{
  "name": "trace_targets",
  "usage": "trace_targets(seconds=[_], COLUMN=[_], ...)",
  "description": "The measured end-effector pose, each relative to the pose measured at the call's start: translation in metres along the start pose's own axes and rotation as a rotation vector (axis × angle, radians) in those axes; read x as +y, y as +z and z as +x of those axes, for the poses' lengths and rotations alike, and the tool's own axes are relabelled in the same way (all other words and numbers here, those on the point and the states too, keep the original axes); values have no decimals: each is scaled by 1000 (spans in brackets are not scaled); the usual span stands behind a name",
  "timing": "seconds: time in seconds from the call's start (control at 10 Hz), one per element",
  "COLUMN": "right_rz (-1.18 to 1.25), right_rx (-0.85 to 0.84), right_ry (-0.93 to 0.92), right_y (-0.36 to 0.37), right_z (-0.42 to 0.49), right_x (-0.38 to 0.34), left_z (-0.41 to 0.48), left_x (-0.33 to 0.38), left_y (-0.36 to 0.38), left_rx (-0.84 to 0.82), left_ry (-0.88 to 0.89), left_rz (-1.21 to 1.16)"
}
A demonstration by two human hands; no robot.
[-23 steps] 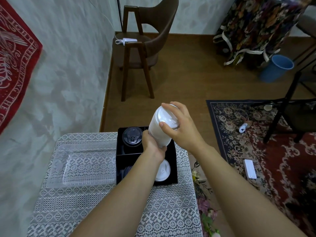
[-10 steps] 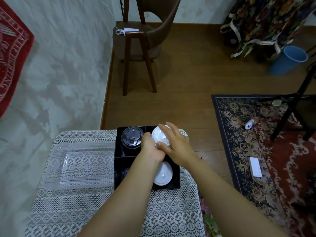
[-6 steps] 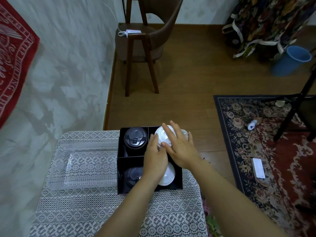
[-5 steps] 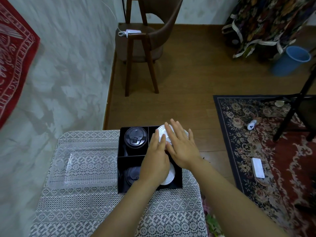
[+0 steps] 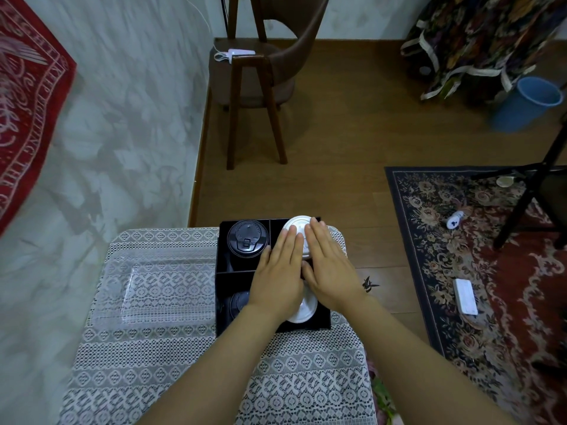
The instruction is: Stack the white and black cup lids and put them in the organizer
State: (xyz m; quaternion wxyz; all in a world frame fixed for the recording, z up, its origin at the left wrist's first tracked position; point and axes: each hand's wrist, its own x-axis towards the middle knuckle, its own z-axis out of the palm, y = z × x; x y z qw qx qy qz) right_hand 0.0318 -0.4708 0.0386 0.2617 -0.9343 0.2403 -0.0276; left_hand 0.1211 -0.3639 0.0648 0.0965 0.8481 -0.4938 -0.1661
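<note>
A black organizer (image 5: 224, 271) with four compartments stands on the lace-covered table. The far-left compartment holds a stack of black lids (image 5: 248, 238). In the far-right compartment sits a stack of white lids (image 5: 296, 223). My left hand (image 5: 279, 277) and my right hand (image 5: 328, 268) lie flat side by side on top of that white stack, fingers straight. Another black lid stack (image 5: 237, 303) shows in the near-left compartment, and a white lid (image 5: 303, 312) peeks out in the near-right one, partly hidden by my wrists.
A clear plastic tray (image 5: 156, 289) lies on the table left of the organizer. The table's right edge is close to the organizer. Beyond are a brown chair (image 5: 260, 72), a patterned rug (image 5: 491, 271) and a blue bucket (image 5: 527, 102).
The white lid stack, held up in both hands earlier, has gone down into the far-right compartment. Both hands have let go and flattened on top of it.
</note>
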Motion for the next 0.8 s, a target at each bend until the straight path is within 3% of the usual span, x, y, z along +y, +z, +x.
trace_targets(seconds=[0.4,0.8], right_rz=[-251,-344], right_rx=[-52,171], right_ry=[36,-59], right_y=[-20,-43], right_z=[-3,-30], right_x=[-18,-76], left_z=[-10,-51], left_x=[-8,-25], left_y=[-25,-83], left_rx=[-25,100], left_ry=[4,-31], left_rz=[123,104])
